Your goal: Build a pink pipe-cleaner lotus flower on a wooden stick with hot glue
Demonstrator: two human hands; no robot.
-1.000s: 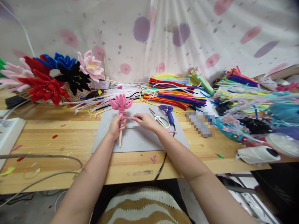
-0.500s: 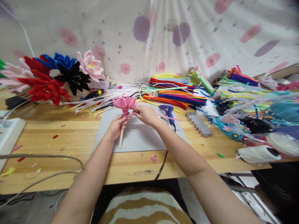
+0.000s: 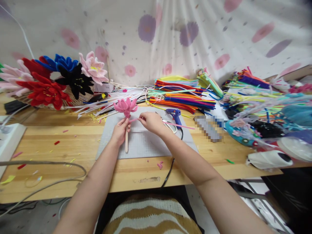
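The left hand (image 3: 120, 131) is closed round the neck of a pink chenille lotus flower (image 3: 126, 106), which stands upright over the far left part of a grey mat (image 3: 146, 148). Below the fist a flat wooden stick (image 3: 126, 143) points down toward the near edge. The right hand (image 3: 152, 123) is just beside it, thumb and fingertips pinched together on a pink pipe cleaner (image 3: 181, 124) — one stretch reaches across to the base of the flower, the rest trails out past the wrist and beyond the mat.

Under that loose length I can see the pale handles of a pair of scissors (image 3: 172, 127), partly hidden by the right hand, and next to them a blue glue gun (image 3: 175, 114) at the mat's far right corner. Bright bundles of pipe cleaners (image 3: 181, 101) lie behind, along the back of the wooden table (image 3: 73, 143). Over on the left there's a showy cluster of finished-looking blooms: a red flower (image 3: 47, 92), a black flower (image 3: 78, 81), a blue flower (image 3: 60, 63). Pink clippings (image 3: 160, 165) dot the wood in front of the mat — and a white spool (image 3: 268, 161) lies near the right end.
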